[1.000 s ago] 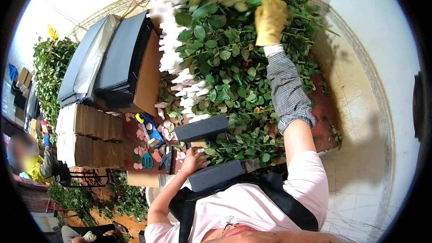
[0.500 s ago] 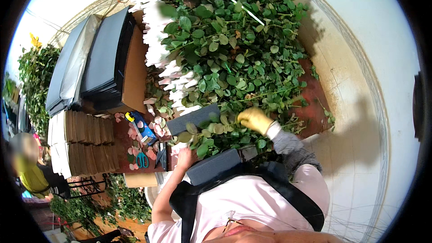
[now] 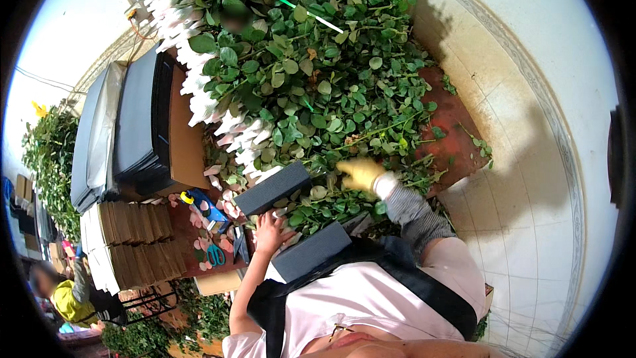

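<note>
My left hand (image 3: 268,232), bare, is spread open between two dark grey ribbed blocks, its fingertips by the far block (image 3: 273,187). The near block (image 3: 311,252) lies close to my body. Leafy rose stems (image 3: 315,213) rest in the gap between the blocks, with a pale bit of petal or flower head beside my left fingers. To the right, my right hand (image 3: 361,174) in a yellow glove hovers over or touches the leaves. Its fingers point left and look apart; I make out nothing held in them.
A large heap of leafy stems (image 3: 318,86) with white-wrapped heads (image 3: 199,86) covers the far table. At left stand stacked dark sheets (image 3: 142,119) and folded cardboard (image 3: 142,238). Teal scissors (image 3: 215,254), a blue box (image 3: 211,212) and loose petals lie nearby. Another person (image 3: 73,298) is farther left.
My view has turned, shifting the heap leftward. The leaves that overlapped the far block now lie lower, between the blocks. My left fingers have spread; my gloved hand remains over the stems.
</note>
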Demonstrator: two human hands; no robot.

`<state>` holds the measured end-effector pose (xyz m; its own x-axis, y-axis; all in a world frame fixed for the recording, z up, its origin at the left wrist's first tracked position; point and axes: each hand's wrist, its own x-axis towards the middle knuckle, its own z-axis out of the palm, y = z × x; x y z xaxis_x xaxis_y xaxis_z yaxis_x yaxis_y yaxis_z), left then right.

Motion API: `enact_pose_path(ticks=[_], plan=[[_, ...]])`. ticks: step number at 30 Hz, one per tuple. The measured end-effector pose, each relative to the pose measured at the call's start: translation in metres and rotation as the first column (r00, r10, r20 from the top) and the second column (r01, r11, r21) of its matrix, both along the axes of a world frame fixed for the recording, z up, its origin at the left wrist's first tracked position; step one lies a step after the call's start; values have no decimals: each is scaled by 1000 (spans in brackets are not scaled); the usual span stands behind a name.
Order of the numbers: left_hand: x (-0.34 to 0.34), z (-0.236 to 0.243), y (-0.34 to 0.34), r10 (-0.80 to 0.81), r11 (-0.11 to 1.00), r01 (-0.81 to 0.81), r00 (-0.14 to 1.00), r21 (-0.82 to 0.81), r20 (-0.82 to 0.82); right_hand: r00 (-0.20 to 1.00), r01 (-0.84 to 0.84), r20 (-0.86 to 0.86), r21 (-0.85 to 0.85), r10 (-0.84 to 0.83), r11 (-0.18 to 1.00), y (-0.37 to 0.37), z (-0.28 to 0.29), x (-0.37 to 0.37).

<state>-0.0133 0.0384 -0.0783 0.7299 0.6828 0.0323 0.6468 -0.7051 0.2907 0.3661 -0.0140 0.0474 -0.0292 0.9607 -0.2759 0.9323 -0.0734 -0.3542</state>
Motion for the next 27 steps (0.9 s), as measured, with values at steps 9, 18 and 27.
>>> enact_pose_path(ticks=[9,18,27], plan=[[1,2,-8,72,997,-70,996,-38,47,903,-74,258,880,-343,469,235,186,25],[1,5,-12,113,993,-112,993,-36,38,957,-78,129,978,-262,195,232,246,17],[-7,-24,-23,252,967,-247,964,-58,91,976,-173,208,917,-61,359,68,221,58]])
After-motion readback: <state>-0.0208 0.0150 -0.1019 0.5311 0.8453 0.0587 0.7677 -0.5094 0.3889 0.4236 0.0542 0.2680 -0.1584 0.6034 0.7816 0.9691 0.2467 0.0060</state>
